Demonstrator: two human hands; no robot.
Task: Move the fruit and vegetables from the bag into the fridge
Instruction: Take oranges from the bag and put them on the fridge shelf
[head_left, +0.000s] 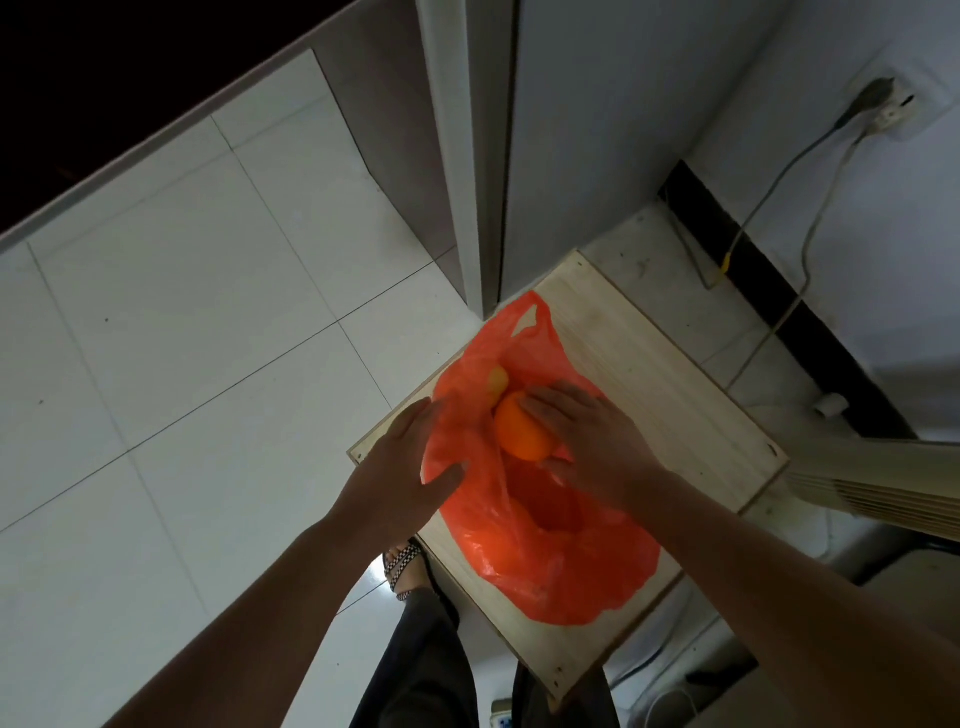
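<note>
Bag (545, 561) of thin orange plastic lies crumpled on a pale wooden table (675, 395), its mouth open toward the far end and one handle loop sticking up near the table's far corner.

The right hand (592, 441) reaches in over the mouth and grips an orange (519, 434). The fingers curl over the top of it and the thumb sits under its near side. The orange is at the bag's opening, above the folds, and most of its skin is bare to the camera.

The left hand (395, 467) holds the bag's left edge. The fingers show dimly through the film and the thumb presses on the outside, so the plastic is pinched between them.

Just past the orange, a small yellow fruit (497, 379) shows through the plastic, inside the bag.

The fridge (597, 156) stands tall and white just beyond the table's far corner. Whether its door is ajar I cannot tell from this angle.

To the left spreads a floor (182, 312) of large white tiles. Below the hands, a foot in a checked sandal (401, 564) stands at the table's near edge. On the wall at the right, a socket (893, 106) holds a plug, and a cable (769, 208) hangs down from it toward the floor behind the table.
</note>
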